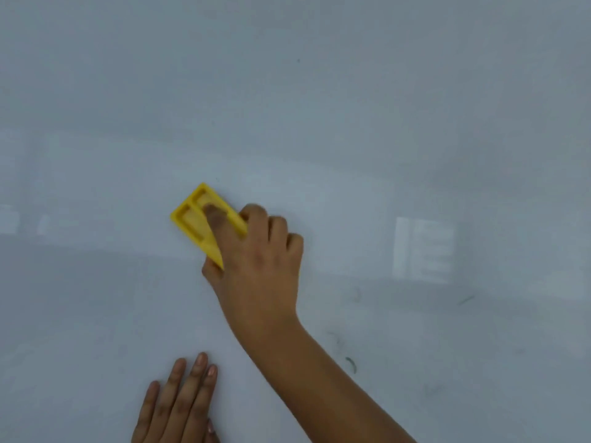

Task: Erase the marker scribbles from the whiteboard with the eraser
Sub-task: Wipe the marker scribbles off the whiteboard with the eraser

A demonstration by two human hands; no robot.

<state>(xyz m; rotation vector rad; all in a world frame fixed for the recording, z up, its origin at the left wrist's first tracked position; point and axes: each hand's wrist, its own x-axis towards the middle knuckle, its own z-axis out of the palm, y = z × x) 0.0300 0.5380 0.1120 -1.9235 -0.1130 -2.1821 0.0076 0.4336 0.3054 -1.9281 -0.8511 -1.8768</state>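
Note:
The whiteboard point(319, 107) fills the whole view. My right hand point(259, 254) presses a yellow plastic eraser point(195, 217) flat against the board left of centre, index finger laid along its back, thumb under its lower edge. My left hand point(179, 401) rests flat on the board at the bottom, fingers stretched out and holding nothing. Faint green marker traces remain at the lower right: a short curved stroke point(351, 364), a thin dash point(466, 299) and pale smudges point(335, 338). A tiny dot point(298, 60) sits near the top.
A pale rectangular reflection point(423, 249) shows on the board at the right, and dimmer ones point(9, 220) at the left edge. No board edge or frame is in view.

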